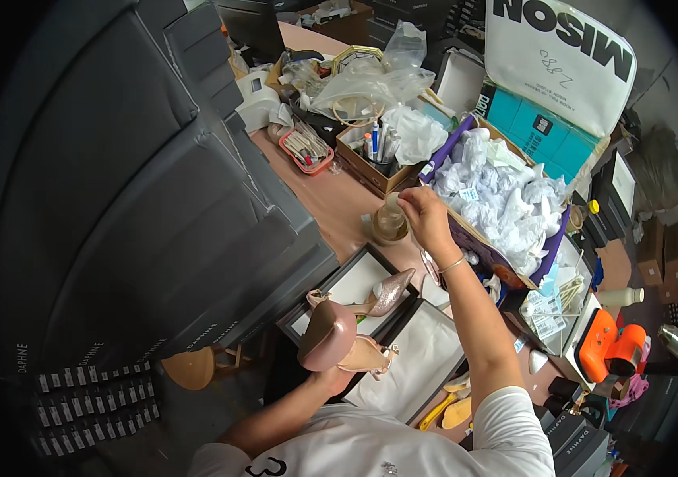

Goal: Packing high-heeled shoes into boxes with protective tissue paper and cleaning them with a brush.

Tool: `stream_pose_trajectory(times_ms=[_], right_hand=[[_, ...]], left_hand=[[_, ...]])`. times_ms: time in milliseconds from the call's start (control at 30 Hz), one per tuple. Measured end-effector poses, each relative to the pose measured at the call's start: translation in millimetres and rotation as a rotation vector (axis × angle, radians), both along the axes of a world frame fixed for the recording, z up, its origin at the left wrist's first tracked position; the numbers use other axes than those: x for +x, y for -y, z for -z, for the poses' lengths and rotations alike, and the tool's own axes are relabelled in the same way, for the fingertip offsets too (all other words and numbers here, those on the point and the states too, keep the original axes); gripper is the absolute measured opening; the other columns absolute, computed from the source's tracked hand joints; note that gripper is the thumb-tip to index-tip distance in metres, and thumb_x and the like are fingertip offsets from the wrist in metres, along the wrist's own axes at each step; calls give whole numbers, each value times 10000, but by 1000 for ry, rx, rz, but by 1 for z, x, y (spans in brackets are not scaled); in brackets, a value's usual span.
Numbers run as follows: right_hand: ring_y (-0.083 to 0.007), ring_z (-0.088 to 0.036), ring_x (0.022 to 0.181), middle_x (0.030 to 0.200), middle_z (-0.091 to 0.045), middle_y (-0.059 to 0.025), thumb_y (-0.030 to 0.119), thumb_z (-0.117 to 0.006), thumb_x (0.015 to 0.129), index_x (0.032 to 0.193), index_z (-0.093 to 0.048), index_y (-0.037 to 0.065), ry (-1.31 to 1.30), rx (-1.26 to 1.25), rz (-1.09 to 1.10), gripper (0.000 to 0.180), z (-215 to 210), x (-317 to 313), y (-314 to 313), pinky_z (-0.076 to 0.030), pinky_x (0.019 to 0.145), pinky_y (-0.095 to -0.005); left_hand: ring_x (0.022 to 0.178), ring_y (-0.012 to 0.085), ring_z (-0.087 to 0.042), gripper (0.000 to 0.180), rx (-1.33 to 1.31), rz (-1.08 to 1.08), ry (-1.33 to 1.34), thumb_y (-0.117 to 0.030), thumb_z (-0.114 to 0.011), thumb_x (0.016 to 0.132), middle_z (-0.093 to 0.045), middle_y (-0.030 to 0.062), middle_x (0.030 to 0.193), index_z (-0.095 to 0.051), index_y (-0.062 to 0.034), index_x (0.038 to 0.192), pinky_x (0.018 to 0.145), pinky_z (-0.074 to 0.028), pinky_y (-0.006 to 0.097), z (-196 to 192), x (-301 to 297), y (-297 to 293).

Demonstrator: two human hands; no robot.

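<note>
A pink high-heeled shoe (329,335) with an ankle strap is raised in front of me, and my left hand (333,381) is closed on it from below; most of its fingers are hidden. Farther off, my right hand (430,216) pinches a small pale piece at the mouth of a brownish see-through jar (389,229). What that piece is I cannot make out. A glittery pink shoe (389,296) rests in an open dark-edged shoe box (337,280). Beside that box lies its dark-edged counterpart with white paper (410,358) inside.
Tall stacks of black shoe boxes (156,215) rise on the left. Behind the jar are a carton with pens (375,143) and a red basket (307,151). A purple box of crumpled white paper (506,191) stands to the right, near an orange case (597,346).
</note>
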State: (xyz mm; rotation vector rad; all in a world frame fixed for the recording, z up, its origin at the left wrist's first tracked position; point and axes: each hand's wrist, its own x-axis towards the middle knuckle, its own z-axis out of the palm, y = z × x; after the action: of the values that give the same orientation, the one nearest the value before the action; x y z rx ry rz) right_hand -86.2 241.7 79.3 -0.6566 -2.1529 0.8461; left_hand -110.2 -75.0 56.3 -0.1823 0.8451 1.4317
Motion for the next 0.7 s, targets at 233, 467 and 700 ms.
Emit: stream_pose_trajectory(times_ms=[233,467,700], right_hand=[[-278,-616,810,951,-591,-105,193,-691,804,994,-668,83,133,264,114,221,23,-12,12,-513,650,-377],[-351,-560,1046,1173,-552,-153,90,-691,765,1175,-549,97,72,198,72,433,46,-8,15,-472,879,-406],[-319,-581,998,1099,-595,-158,94,-695,805,1177,-579,50,-111,182,296,392,27,21,19,-469,878,-375]], left_hand=[[953,275,-621,535,6,60,33,-464,-363,970,-660,149,1004,-635,-6,1017,879,-466,425,3,-4,5],[966,262,-621,547,38,93,43,-459,-337,983,-660,137,1006,-635,-2,1023,888,-465,412,17,-1,23],[964,242,-625,523,51,121,5,-431,-348,993,-662,137,998,-637,4,1013,884,-479,388,12,-5,43]])
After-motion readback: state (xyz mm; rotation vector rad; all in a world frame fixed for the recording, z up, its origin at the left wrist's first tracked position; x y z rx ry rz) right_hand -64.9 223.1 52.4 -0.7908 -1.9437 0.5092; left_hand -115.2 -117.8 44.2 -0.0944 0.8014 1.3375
